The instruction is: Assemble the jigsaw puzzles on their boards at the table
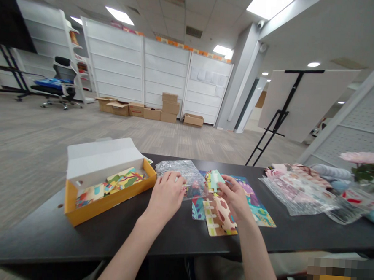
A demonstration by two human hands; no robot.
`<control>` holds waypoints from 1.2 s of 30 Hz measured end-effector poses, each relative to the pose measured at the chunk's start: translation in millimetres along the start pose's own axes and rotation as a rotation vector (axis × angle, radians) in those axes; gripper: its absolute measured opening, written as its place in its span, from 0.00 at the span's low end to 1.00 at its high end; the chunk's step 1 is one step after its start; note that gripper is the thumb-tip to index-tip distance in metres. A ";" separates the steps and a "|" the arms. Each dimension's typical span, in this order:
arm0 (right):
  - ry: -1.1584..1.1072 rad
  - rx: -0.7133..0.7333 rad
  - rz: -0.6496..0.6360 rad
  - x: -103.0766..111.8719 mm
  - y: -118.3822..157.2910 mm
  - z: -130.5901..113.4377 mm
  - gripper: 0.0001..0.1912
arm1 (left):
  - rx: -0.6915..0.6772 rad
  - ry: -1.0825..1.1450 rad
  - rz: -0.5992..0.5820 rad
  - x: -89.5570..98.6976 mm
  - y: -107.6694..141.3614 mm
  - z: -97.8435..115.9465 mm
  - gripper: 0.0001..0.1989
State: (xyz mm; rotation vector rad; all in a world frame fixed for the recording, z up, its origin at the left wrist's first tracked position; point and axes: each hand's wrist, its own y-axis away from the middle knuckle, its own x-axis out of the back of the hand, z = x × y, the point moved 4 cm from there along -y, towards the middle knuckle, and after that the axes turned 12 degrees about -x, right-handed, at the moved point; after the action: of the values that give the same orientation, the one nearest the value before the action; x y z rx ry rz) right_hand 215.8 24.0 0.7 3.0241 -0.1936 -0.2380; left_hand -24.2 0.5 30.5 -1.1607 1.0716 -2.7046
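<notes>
My right hand (234, 195) is closed on a light green and cream puzzle piece (214, 180), held above a card with a spotted cow and a fence (212, 219). That card overlaps a blue and purple picture board (264, 216). My left hand (169, 188) rests at a clear plastic bag (193, 174), its fingers curled; what they hold, if anything, is hidden. To the left stands an open yellow box (106, 209) with a white lid, with colourful pieces (124, 180) inside.
On the right of the black table (168, 244) lie a plastic-wrapped pink bundle (301, 189), rolled cloth and pink flowers (363, 158). Beyond the table are an easel stand (287, 104), cardboard boxes (170, 107) and an office chair (62, 79).
</notes>
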 end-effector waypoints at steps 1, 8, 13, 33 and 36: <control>-0.007 -0.010 -0.024 -2.9 0.4 1.0 0.25 | 0.005 -0.121 -0.063 0.4 1.8 -5.1 0.07; 0.103 -0.163 -0.279 -41.4 12.2 11.0 0.24 | 0.156 -0.255 -0.109 5.6 1.1 -19.0 0.07; 0.192 -0.212 -0.287 -67.0 11.3 21.4 0.22 | 0.160 -0.167 0.010 9.5 -2.0 -14.4 0.06; 0.358 0.231 -0.267 -105.2 -5.5 27.9 0.21 | 0.030 -0.067 0.025 5.7 4.7 -5.9 0.05; 0.558 0.299 -0.256 -89.0 -1.8 17.8 0.17 | 0.040 -0.096 0.030 7.7 5.2 -7.0 0.05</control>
State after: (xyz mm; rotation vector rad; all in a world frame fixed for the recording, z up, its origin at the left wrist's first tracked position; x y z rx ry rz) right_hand 126.0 36.2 -3.7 3.2463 0.2236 0.6707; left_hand -35.5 -1.4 28.9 -1.2430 1.0095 -2.6061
